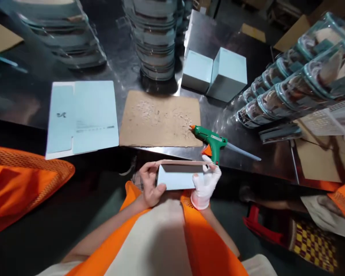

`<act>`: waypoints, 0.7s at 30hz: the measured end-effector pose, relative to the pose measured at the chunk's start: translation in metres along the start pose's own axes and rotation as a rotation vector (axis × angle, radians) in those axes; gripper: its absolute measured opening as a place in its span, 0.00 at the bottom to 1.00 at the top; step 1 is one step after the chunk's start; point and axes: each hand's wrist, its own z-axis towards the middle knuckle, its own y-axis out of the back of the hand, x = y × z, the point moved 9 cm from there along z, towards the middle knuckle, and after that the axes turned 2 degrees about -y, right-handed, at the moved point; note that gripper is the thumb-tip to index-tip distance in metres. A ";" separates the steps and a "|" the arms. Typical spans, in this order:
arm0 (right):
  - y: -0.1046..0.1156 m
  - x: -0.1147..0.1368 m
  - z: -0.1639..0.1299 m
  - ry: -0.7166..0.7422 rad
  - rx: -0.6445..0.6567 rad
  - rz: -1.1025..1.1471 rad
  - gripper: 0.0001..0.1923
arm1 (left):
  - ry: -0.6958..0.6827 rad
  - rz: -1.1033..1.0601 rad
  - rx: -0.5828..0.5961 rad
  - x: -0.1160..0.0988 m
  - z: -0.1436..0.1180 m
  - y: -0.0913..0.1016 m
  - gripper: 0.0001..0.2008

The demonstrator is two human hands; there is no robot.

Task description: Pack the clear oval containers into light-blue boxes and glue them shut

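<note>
Work surface: dark reflective metal table. Lying flat on it: a pale blue unfolded cardboard box blank at left; just beside it a brown cardboard mat; a green hot glue gun with orange tip at the mat's right edge; two pale blue assembled boxes behind; stacked clear plastic trays at rear

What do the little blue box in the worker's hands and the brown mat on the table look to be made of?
Box: apparently thin matte card, pale blue outside, brown at its folded top edge. Mat: likely raw brown cardboard, dull and flecked with pale dried blobs, perhaps glue. Table: shiny metal, mirroring the stacks.
</note>
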 end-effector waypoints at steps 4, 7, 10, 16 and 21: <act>0.008 -0.002 0.004 -0.021 -0.047 0.152 0.31 | -0.108 0.092 0.278 -0.009 -0.002 -0.007 0.28; 0.023 0.008 0.017 0.007 0.096 -0.089 0.20 | -0.007 0.266 0.267 0.007 -0.004 0.015 0.25; 0.064 0.031 0.051 0.088 -0.047 -0.500 0.19 | 0.027 0.276 0.011 0.011 0.000 0.043 0.20; 0.077 -0.009 0.120 -0.503 0.155 -0.865 0.23 | 0.159 0.187 -0.169 0.018 0.016 0.043 0.23; 0.059 -0.021 0.120 -0.652 0.201 -0.348 0.18 | 0.262 0.054 -0.144 0.030 0.021 0.035 0.17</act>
